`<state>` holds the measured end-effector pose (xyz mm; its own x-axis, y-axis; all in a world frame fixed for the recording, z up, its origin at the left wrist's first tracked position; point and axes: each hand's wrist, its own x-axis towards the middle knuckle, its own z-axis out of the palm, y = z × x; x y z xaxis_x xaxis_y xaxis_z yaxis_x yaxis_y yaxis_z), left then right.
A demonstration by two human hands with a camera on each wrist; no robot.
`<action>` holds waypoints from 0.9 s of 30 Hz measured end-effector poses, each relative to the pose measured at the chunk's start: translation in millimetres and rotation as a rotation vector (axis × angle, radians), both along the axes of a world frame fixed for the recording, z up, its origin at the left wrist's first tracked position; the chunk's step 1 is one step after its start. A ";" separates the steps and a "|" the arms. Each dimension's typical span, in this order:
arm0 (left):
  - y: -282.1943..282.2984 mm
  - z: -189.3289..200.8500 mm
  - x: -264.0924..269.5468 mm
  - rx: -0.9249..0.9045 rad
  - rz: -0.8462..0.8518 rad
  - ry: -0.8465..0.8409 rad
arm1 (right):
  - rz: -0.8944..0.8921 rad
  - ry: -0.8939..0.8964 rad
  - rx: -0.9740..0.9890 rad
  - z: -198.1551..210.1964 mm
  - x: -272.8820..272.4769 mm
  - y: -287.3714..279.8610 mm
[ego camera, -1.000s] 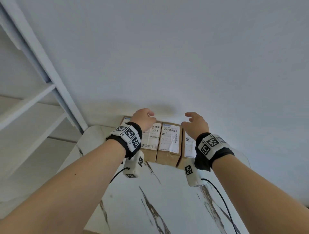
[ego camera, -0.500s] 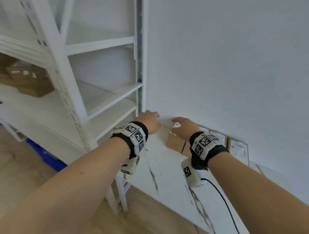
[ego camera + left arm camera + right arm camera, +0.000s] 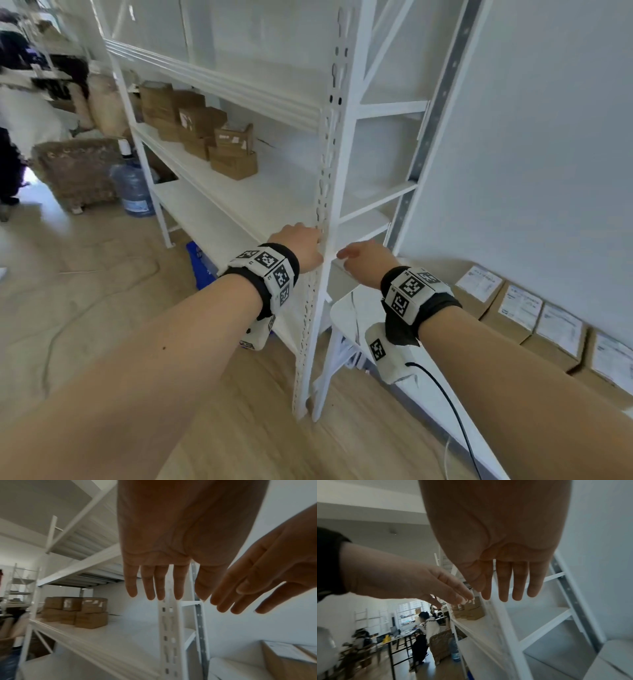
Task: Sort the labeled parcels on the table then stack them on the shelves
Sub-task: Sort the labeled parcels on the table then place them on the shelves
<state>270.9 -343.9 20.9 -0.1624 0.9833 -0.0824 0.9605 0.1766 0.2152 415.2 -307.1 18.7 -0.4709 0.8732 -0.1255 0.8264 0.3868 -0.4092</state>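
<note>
Several parcels (image 3: 205, 133) stacked on shelf (image 3: 260, 202); four labeled boxes (image 3: 520, 308) left on bench (image 3: 349, 308). Left hand (image 3: 301, 245), right hand (image 3: 368, 262) empty, fingers straight.

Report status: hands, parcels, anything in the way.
Both hands open and empty: left hand, right hand. Parcels on the table against the wall, untouched. Shelf post directly ahead of the hands.

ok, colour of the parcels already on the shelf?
Plain brown cardboard, some with white labels: the stacked parcels on the white shelf. Head view shows them best.
</note>
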 end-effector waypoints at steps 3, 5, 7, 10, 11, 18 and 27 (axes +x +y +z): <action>-14.7 5.8 -34.2 0.027 0.039 0.041 | 0.024 0.063 0.000 1.7 -38.7 -9.7; -20.1 11.5 -56.4 0.060 0.064 0.051 | 0.024 0.106 -0.004 6.6 -64.6 -10.5; -24.7 18.1 -77.6 0.108 0.097 0.057 | 0.027 0.130 -0.004 12.8 -90.5 -7.8; -28.0 24.1 -111.4 0.154 0.140 0.058 | 0.045 0.162 0.013 20.5 -128.3 0.4; -28.1 24.2 -123.9 0.160 0.149 0.064 | 0.053 0.171 0.020 22.4 -140.4 3.3; -1.3 17.0 -214.8 0.135 0.215 0.087 | 0.098 0.182 0.056 20.0 -224.3 49.4; 93.7 34.4 -344.0 0.116 0.235 0.078 | 0.087 0.221 0.026 37.0 -345.0 148.8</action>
<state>-73.0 -250.2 55.3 -0.3889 0.9199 0.0502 0.9104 0.3753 0.1741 70.2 -158.3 55.7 -0.5578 0.8299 0.0106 0.6810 0.4649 -0.5657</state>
